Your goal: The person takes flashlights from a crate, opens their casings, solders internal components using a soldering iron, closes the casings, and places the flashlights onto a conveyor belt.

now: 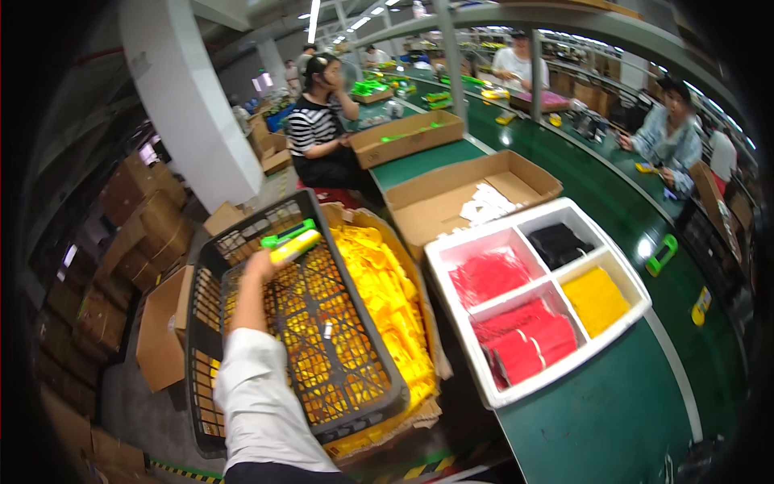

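My left hand (256,268) reaches into a black plastic crate (322,331), its fingers closed on the near end of a yellow plastic piece with a pale section (295,247). Right beside that piece, near the crate's far end, is a bright green plastic piece (289,232); I cannot tell whether my fingers touch it too. The crate's mesh floor is otherwise mostly bare, and yellow shows through its holes. Against the crate's right side, a lined carton is heaped with yellow plastic parts (375,294). My right hand is not in view.
On the green bench (597,411) stands a white divided foam box (476,323) with red, black and yellow pieces. Behind it is a cardboard tray (435,206) with white parts. A conveyor (556,165) runs along the right. Co-workers sit beyond; a pillar (189,105) and cartons stand left.
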{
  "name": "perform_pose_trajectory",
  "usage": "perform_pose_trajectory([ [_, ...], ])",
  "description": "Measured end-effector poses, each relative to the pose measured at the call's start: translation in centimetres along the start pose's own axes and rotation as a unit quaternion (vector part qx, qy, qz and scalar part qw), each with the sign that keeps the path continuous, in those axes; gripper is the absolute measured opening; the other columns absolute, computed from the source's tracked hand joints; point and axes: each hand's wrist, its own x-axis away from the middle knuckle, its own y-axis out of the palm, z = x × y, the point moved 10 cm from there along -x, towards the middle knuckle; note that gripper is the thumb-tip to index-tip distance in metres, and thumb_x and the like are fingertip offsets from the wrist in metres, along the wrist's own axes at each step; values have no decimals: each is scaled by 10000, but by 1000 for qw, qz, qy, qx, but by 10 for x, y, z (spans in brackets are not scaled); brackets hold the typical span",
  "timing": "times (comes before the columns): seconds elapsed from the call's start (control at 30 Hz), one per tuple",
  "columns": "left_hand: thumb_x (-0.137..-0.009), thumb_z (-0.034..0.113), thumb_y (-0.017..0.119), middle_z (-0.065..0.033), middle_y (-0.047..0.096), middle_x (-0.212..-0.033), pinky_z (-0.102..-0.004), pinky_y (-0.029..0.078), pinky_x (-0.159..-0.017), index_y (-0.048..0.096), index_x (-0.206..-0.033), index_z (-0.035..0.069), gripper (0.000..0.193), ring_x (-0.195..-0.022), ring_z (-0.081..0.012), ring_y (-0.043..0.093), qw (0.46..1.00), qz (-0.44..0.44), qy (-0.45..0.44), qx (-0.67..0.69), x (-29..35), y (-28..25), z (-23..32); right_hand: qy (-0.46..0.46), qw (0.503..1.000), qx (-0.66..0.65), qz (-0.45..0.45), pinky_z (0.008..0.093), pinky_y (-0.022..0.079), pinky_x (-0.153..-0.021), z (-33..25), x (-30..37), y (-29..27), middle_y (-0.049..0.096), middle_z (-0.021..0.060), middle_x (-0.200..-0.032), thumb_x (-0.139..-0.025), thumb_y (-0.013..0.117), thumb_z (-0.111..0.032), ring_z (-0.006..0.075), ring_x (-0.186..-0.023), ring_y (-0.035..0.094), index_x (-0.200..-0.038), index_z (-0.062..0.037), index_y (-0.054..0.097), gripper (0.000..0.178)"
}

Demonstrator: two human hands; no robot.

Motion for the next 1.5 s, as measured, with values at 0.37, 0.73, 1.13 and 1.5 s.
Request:
perform_pose_trajectory([
  [0.37, -831, 190, 515, -48, 499, -944, -229, 374, -730, 467, -1073, -7, 315, -829, -109, 461, 913, 125, 194, 337, 185, -176, 51, 275, 939, -197, 58, 231, 519, -643, 67, -50, 185, 602, 150, -830, -824, 557, -190, 185, -705, 598, -892, 35, 543, 235],
  [0.73, -540, 239, 637, -84, 543, -882, -289, 414, -761, 502, -984, -14, 528, -826, -171, 530, 789, -112, 199, 570, 406, -84, 200, 396, 903, -161, 37, 299, 541, -677, 117, -115, 207, 591, 181, -886, -869, 465, -203, 249, -795, 610, -935, 56, 488, 268],
  [1.13, -632, 209, 686, -115, 560, -915, -321, 438, -732, 522, -1021, 55, 450, -847, -272, 552, 628, -216, 636, 392, 479, -68, 444, 253, 872, 333, -256, 265, 481, -680, 44, -46, 267, 596, 117, -847, -851, 472, -360, 171, -715, 596, -942, 31, 544, 408],
  [1.5, -674, 249, 653, -113, 554, -914, -362, 392, -797, 529, -978, 52, 383, -853, -254, 531, 647, 64, 487, 583, 489, -74, 443, -6, 769, 536, -349, 339, 459, -694, -7, 59, 299, 579, 194, -902, -649, 703, -262, 321, -816, 589, -1154, -34, 377, 643],
])
